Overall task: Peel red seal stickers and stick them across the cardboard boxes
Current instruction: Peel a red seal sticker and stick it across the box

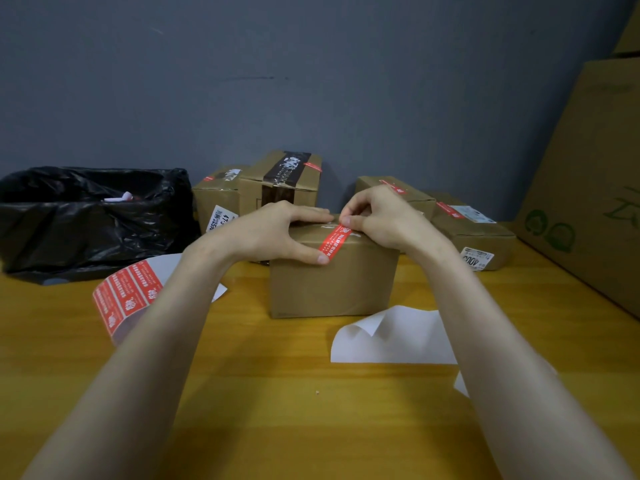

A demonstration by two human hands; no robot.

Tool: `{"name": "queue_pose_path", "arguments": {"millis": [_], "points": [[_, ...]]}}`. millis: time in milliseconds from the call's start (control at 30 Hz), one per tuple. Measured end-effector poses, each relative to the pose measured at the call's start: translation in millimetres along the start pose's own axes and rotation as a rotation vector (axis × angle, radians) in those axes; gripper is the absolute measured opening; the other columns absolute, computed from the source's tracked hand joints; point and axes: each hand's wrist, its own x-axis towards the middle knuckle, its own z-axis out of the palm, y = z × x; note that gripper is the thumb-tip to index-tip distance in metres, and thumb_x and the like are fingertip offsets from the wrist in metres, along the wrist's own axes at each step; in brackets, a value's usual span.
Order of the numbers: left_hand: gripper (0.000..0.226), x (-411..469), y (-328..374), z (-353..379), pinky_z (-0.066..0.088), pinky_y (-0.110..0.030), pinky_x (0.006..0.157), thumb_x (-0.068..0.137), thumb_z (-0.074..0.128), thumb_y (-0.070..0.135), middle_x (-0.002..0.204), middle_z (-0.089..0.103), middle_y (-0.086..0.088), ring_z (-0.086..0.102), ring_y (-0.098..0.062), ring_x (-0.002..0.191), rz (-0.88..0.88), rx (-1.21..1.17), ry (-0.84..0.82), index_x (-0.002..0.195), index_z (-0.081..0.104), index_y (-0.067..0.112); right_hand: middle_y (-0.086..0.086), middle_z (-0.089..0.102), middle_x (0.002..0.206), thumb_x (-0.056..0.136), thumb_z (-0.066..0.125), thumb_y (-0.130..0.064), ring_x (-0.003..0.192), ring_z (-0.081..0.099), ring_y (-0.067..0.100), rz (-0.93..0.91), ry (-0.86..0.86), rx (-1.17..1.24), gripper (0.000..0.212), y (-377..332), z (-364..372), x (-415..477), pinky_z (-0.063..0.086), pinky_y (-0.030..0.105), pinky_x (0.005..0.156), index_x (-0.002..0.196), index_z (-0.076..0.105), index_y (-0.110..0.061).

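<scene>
A plain cardboard box [332,285] stands in the middle of the wooden table. A red seal sticker [335,242] runs from its top over the front edge. My left hand [277,233] lies over the box's top left corner, its thumb pressing the sticker's lower end against the front face. My right hand [384,220] pinches the sticker's upper end between thumb and fingers at the top of the box. A sheet of red seal stickers [126,299] curls on the table to the left, partly under my left forearm.
A black bin bag [90,216] sits at the back left. Several sealed boxes stand behind: two stacked ones [256,188] and two on the right [474,233]. A large carton [588,181] leans at the far right. White backing paper [391,337] lies in front of the box.
</scene>
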Motion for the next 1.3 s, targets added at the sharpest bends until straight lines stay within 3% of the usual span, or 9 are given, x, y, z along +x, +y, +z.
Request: {"name": "queue_pose_path", "arguments": {"millis": [167,367,567,633,767,933,1033,1167,1300], "points": [[0.071,0.6,-1.2,0.2,0.028,-0.025,0.108,0.076,0.070,0.043,0.149,0.031,0.017,0.029,-0.006,0.136,-0.005,0.018,0.012,0.139,0.039,0.034,-0.001,0.063,0.085,0.092,0.057,-0.016,0.081,0.055,0.008,-0.010,-0.026,0.009,0.012,-1.1,-2.4,-0.8,0.043,0.023,0.075,0.084,0.066,-0.015],[0.071,1.6,-0.4,1.3,0.030,-0.026,0.107,0.076,0.068,0.046,0.149,0.032,0.017,0.031,-0.007,0.135,-0.023,0.024,0.030,0.139,0.040,0.034,-0.009,0.058,0.077,0.091,0.058,-0.010,0.073,0.053,0.002,-0.035,-0.029,0.105,0.010,1.4,-5.6,-1.6,0.038,0.002,0.059,0.083,0.063,-0.014],[0.073,0.6,4.6,0.8,0.031,-0.027,0.107,0.075,0.066,0.050,0.148,0.034,0.013,0.032,-0.009,0.135,-0.042,0.066,0.034,0.140,0.040,0.029,-0.007,0.056,0.076,0.089,0.058,-0.007,0.070,0.050,0.002,-0.127,0.026,-0.002,0.011,-0.5,-5.4,-4.3,0.037,0.007,0.060,0.082,0.061,-0.015],[0.073,-1.1,9.8,-0.5,0.036,-0.025,0.103,0.072,0.056,0.060,0.141,0.046,0.010,0.041,-0.007,0.128,-0.057,0.024,0.026,0.136,0.047,0.026,-0.005,0.059,0.077,0.088,0.059,-0.006,0.072,0.054,0.007,-0.141,0.020,-0.007,0.011,-1.1,-6.8,-5.6,0.040,0.013,0.065,0.085,0.061,-0.016],[0.030,2.8,19.9,6.5,0.048,-0.035,0.087,0.093,0.048,0.042,0.100,0.069,0.004,0.059,-0.008,0.097,-0.035,-0.034,0.219,0.107,0.068,0.024,0.006,0.067,0.086,0.086,0.059,0.002,0.080,0.066,0.019,-0.045,0.011,0.213,0.032,2.5,-16.4,-10.0,0.051,0.031,0.078,0.108,0.053,-0.021],[0.015,11.0,23.4,19.5,0.045,-0.027,0.090,0.087,0.064,0.023,0.097,0.071,0.004,0.060,-0.010,0.098,-0.029,-0.012,0.461,0.098,0.074,0.021,-0.001,0.059,0.083,0.081,0.064,0.005,0.077,0.063,0.012,0.001,-0.058,0.239,0.026,3.4,-19.4,-10.5,0.052,0.025,0.082,0.097,0.058,-0.015],[0.012,10.7,24.7,19.2,0.044,-0.021,0.082,0.081,0.070,0.022,0.090,0.072,0.005,0.061,-0.007,0.090,-0.012,-0.042,0.490,0.093,0.076,0.021,-0.007,0.062,0.075,0.081,0.070,-0.007,0.075,0.061,0.008,0.009,-0.049,0.044,0.010,-2.4,-20.7,-11.3,0.047,0.013,0.066,0.086,0.069,-0.015],[0.022,8.5,22.5,11.7,0.045,-0.021,0.085,0.080,0.071,0.027,0.097,0.070,0.006,0.060,-0.005,0.093,-0.011,-0.005,0.412,0.101,0.073,0.020,-0.001,0.069,0.077,0.078,0.073,-0.015,0.075,0.061,0.007,0.045,0.010,-0.019,0.005,-4.2,-20.7,-12.2,0.048,0.015,0.069,0.083,0.075,-0.015],[0.028,3.9,11.4,2.8,0.037,-0.021,0.098,0.086,0.063,0.030,0.127,0.059,0.007,0.051,-0.008,0.120,0.005,-0.056,0.233,0.113,0.067,0.023,-0.002,0.069,0.076,0.077,0.074,-0.015,0.066,0.056,0.001,0.025,0.058,-0.051,0.003,-4.9,-20.3,-12.7,0.041,0.004,0.055,0.079,0.076,-0.016]]}}
